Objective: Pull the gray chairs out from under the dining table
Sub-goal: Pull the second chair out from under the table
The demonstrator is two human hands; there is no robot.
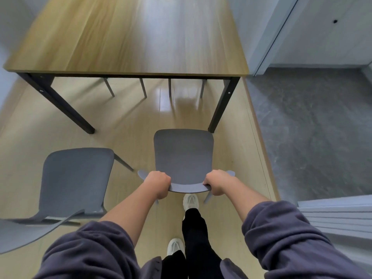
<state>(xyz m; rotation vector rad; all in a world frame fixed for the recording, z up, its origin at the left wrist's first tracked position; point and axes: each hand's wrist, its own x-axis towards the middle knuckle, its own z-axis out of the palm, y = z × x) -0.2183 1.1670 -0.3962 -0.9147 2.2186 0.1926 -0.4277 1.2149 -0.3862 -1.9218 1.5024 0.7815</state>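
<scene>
Chair (183,156) gray, smooth-seated, seemingly plastic.

You're in home dining area: wood-top dining table (128,37) on black legs, gray chairs (183,156) around it, light wood-look floor (124,121), gray tile (314,127) beside, white walls (326,37).

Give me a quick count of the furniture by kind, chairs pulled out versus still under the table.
Gray chairs pulled clear of the table: 2, the held chair gripped by the left hand and right hand, and the left chair.
Chairs still on the far side, only legs visible: apparently 2.
Dining table: 1.
Total: 5 pieces.
</scene>
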